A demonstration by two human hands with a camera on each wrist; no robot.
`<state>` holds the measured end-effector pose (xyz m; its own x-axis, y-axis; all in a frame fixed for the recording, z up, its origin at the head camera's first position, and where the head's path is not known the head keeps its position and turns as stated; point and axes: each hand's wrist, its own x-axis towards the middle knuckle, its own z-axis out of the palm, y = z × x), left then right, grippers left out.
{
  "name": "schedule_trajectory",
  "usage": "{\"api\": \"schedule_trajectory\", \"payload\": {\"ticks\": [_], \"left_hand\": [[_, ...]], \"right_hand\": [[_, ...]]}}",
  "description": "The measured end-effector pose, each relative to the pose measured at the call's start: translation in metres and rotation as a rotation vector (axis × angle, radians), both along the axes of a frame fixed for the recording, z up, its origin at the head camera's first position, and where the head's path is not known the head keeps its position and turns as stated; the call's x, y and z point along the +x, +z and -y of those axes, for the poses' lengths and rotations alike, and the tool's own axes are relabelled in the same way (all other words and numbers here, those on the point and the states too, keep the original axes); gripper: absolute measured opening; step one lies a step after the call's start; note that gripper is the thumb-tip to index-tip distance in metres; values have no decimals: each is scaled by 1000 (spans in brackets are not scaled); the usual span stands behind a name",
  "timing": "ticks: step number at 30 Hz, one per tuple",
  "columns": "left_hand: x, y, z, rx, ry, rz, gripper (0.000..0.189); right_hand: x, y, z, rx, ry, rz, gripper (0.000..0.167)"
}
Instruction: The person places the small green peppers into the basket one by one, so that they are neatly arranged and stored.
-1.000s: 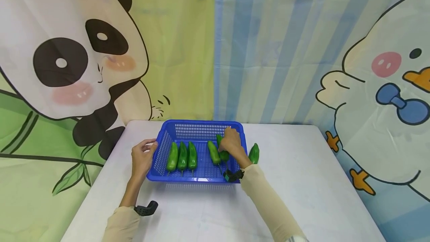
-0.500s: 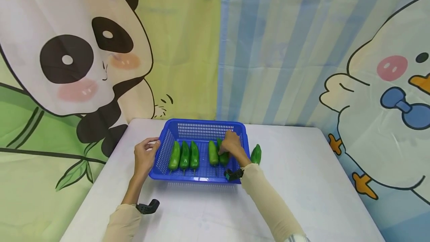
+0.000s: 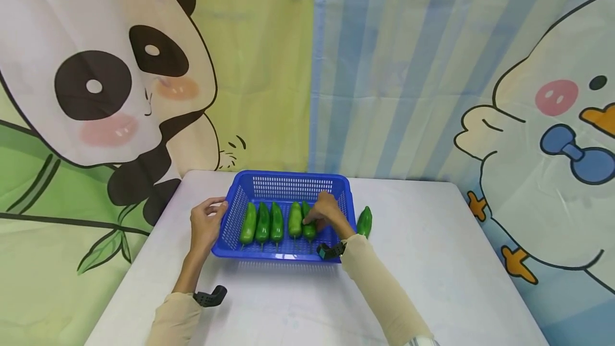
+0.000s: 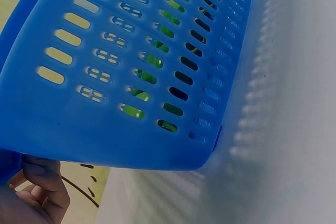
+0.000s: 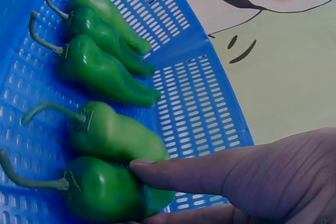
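Observation:
A blue plastic basket (image 3: 283, 256) stands on the white table, holding several green peppers laid side by side. My left hand (image 3: 206, 226) grips its left rim; in the left wrist view those curled fingers (image 4: 50, 182) show at the rim's corner. Inside the basket, my right hand (image 3: 326, 211) pinches a dark green pepper (image 3: 309, 229) between thumb and fingers. Directly left of it lies a lighter green pepper (image 3: 295, 220), close beside the thumb tip in the right wrist view. Farther left, three more peppers (image 3: 262, 223) form a row, stems toward the person.
Another green pepper (image 3: 365, 221) lies on the table (image 3: 432, 260) just outside the basket's right side, partly hidden by the right forearm. A curtain (image 3: 264, 68) with cartoon animals hangs behind the table's far edge.
My right hand has moved left inside the basket with the dark pepper, and the lighter pepper beside it has shifted left and straightened. The left hand stays at the rim.

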<state>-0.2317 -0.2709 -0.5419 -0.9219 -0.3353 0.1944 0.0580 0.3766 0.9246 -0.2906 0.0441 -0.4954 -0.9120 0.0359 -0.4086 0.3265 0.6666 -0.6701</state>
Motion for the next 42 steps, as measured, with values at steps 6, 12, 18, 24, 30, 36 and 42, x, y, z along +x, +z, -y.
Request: {"api": "schedule_trajectory", "payload": {"ticks": [6,12,18,24,30,36,42], "left_hand": [[0,0,1,-19,6,-1,29],[-1,1,1,-27,-1,-8,30],[-2,2,1,-19,-5,-14,30],[-1,0,1,-27,1,-6,30],[-1,0,0,-23,1,0,30],[-1,-1,0,-29,0,5,31],[-1,-2,1,-25,5,0,30]], "right_hand": [[2,-1,1,-46,8,21,95],[2,0,6,-78,-9,24,87],[1,-2,12,-55,-10,17,79],[2,-2,13,-6,8,15,74],[4,-3,12,5,23,-7,67],[-9,-23,6,55,41,-50,71],[-2,-7,4,100,29,-30,80]]}}
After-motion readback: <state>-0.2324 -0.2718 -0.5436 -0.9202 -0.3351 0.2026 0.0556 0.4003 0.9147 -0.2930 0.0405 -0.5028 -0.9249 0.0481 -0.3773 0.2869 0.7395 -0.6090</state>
